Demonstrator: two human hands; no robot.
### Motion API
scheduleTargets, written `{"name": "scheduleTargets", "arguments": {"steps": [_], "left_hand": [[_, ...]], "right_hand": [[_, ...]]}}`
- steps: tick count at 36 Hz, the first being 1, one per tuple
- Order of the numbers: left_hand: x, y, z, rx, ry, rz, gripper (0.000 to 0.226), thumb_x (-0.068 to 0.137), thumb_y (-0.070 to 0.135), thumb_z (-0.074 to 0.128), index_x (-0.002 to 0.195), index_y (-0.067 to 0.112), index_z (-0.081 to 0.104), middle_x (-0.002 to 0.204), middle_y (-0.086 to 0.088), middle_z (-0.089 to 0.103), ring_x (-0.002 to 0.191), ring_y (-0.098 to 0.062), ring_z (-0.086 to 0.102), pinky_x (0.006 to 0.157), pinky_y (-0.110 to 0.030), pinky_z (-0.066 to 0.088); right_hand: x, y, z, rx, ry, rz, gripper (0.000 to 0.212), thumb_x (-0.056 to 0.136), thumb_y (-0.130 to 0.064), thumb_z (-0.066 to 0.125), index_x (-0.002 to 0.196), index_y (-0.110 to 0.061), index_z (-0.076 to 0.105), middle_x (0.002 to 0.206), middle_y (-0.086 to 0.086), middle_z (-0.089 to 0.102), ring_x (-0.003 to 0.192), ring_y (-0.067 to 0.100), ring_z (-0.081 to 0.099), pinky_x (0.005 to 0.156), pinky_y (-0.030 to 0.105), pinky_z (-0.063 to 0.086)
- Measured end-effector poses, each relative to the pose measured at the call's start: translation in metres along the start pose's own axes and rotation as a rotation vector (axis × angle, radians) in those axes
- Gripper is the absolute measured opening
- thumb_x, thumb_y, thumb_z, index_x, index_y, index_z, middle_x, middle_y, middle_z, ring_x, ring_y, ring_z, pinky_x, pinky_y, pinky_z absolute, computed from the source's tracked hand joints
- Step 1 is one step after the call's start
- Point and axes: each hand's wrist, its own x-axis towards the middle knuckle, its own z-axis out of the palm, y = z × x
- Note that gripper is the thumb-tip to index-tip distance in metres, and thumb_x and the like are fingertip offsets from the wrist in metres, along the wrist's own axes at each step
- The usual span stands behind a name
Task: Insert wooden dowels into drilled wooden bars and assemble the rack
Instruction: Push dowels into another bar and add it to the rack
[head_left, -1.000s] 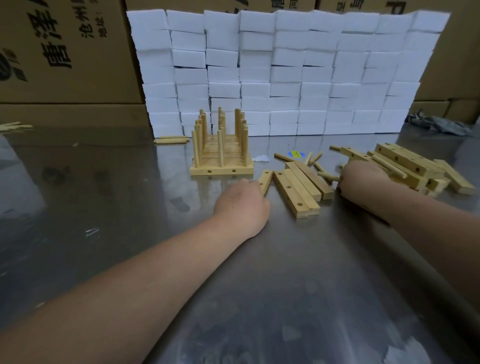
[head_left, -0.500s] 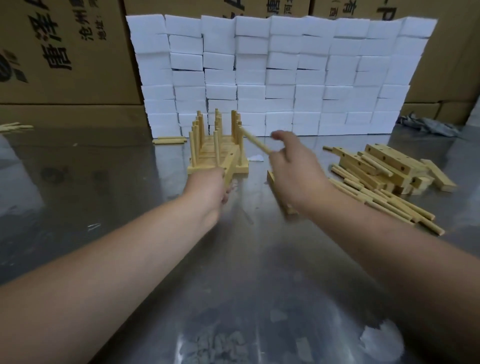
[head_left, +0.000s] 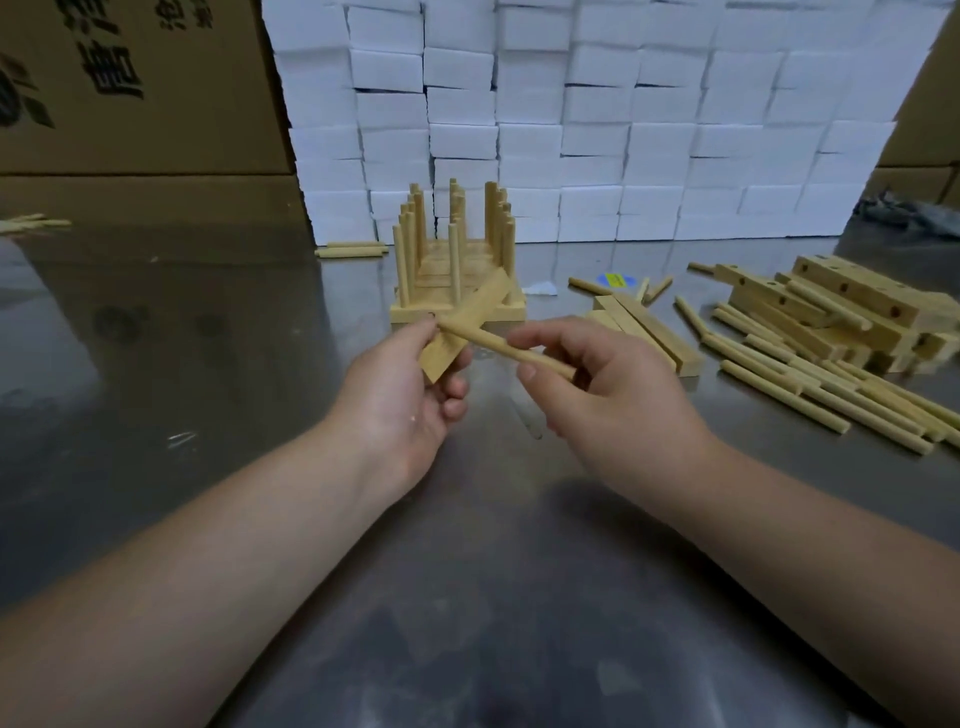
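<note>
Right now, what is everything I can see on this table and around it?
held bar: one, pale wood, gripped in the left hand, in front of the rack
held dowel: one, pale wood, pinched in the right hand, tip at the held bar
rack: one, pale wood, table centre, many upright dowels
flat bars: a few, pale wood, right of the rack
drilled bars: a pile, pale wood, far right
loose dowels: many, pale wood, in front of that pile
stray dowels: two, pale wood, behind the rack, to the left
white blocks: many, white, stacked as a back wall
cardboard boxes: several, brown, back left
table: one, grey metal
left hand: holds the held bar
right hand: holds the held dowel
</note>
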Motion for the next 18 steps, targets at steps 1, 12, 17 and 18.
{"name": "scheduleTargets", "arguments": {"steps": [1,12,17,18], "left_hand": [[0.0002,-0.0005,-0.0001,-0.007,0.005,-0.001,0.023,0.097,0.02,0.041,0.082,0.014,0.057,0.058,-0.003,0.052,0.045,-0.011,0.04,0.037,-0.017,0.03],[0.0013,-0.0023,0.0025,-0.004,-0.001,0.002,0.021,0.096,0.025,0.045,0.084,0.014,0.059,0.058,-0.002,0.05,0.045,-0.011,0.044,0.04,-0.018,0.037],[-0.0006,-0.0022,0.0037,-0.045,-0.059,0.011,0.024,0.096,0.023,0.042,0.089,0.01,0.062,0.062,-0.005,0.058,0.046,-0.013,0.049,0.043,-0.019,0.042],[-0.0012,-0.002,0.0037,-0.048,-0.068,0.009,0.025,0.095,0.022,0.041,0.089,0.009,0.062,0.064,-0.006,0.059,0.046,-0.013,0.049,0.043,-0.02,0.042]], "right_hand": [[0.0005,0.0014,-0.0013,0.015,0.006,0.014,0.026,0.086,-0.02,0.057,0.079,-0.045,0.057,0.06,-0.019,0.055,0.049,0.004,0.048,0.051,0.025,0.045],[0.0034,0.007,-0.0054,0.017,0.041,0.067,0.025,0.088,-0.022,0.054,0.078,-0.044,0.059,0.064,-0.005,0.059,0.048,0.005,0.049,0.053,0.03,0.048],[0.0039,0.0097,-0.0071,0.026,0.031,0.086,0.024,0.09,-0.022,0.052,0.085,-0.044,0.058,0.062,-0.02,0.06,0.049,-0.001,0.052,0.05,0.018,0.046],[0.0042,0.01,-0.0074,0.03,0.027,0.09,0.023,0.09,-0.022,0.052,0.087,-0.044,0.058,0.062,-0.023,0.06,0.05,-0.002,0.053,0.05,0.013,0.045]]}}
